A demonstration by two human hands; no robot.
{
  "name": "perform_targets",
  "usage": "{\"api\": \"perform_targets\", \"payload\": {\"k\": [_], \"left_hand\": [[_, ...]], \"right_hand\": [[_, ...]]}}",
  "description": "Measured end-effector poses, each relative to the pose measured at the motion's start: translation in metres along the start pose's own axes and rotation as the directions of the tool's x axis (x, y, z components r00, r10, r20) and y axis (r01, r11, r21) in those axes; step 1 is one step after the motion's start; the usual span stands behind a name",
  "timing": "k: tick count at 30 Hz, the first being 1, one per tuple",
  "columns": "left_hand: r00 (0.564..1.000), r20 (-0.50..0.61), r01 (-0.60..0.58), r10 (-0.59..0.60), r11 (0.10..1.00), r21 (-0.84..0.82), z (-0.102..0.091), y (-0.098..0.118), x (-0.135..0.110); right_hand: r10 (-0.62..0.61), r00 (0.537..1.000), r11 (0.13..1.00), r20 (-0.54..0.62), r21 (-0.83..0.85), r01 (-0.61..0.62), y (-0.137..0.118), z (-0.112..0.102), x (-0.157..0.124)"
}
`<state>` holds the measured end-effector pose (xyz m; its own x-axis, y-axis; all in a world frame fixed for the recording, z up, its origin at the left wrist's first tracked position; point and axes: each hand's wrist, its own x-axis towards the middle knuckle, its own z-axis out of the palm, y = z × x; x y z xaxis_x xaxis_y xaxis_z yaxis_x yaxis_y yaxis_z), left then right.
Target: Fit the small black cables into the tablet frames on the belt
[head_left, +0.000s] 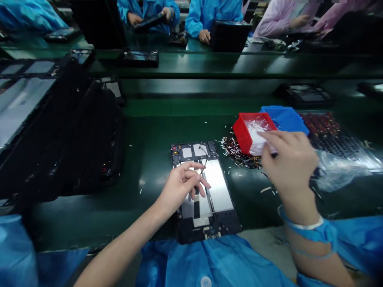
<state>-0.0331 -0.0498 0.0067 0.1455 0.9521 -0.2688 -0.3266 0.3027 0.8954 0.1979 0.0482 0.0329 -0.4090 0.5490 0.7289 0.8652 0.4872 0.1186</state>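
A tablet with its inside exposed (220, 185) lies on the green bench in front of me, silver battery panels up. Over it is my left hand (188, 179), with a thin black cable (206, 156) at its fingertips; the cable curves up toward the tablet's far end. The fingers look closed on it, though the exact grip is partly hidden. My right hand (289, 163) hangs over the near side of a red bin (243, 133), index finger and thumb apart. The index fingertip is at a heap of small white tubular pieces (256, 127) in a clear bag inside the bin.
A blue bin (284, 117) adjoins the red one. Loose cables with white ends (236, 153) lie beside them. Farther right are clear plastic bags (338, 171) and rows of dark parts. Stacked tablet housings (60, 139) rise at left. Co-workers in blue and pink sit across the bench.
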Motion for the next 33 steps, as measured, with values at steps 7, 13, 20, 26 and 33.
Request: {"api": "perform_targets", "payload": {"k": [7,13,20,26,33], "left_hand": [[0.993,0.110,-0.034,0.037,0.999,-0.021,0.003,0.002,-0.008],[0.990,0.114,-0.064,0.078,0.991,-0.121,-0.008,0.000,-0.024],[0.990,0.107,-0.088,0.088,0.996,-0.013,-0.025,-0.005,-0.050],[0.768,0.003,-0.362,0.640,0.430,0.827,-0.060,-0.021,-0.085],[0.695,0.385,-0.394,0.608,-0.125,0.910,-0.075,-0.049,-0.090]], "right_hand": [[-0.357,0.933,0.800,0.051,0.532,0.278,-0.083,-0.007,-0.008],[-0.306,0.944,0.685,0.125,0.717,0.128,-0.095,-0.008,-0.012],[-0.203,0.970,0.624,0.137,0.781,0.020,-0.112,-0.013,-0.012],[0.132,0.700,0.216,0.702,0.669,-0.711,-0.122,-0.014,-0.014],[0.115,0.538,0.074,0.835,0.533,-0.843,-0.146,0.010,-0.017]]}}
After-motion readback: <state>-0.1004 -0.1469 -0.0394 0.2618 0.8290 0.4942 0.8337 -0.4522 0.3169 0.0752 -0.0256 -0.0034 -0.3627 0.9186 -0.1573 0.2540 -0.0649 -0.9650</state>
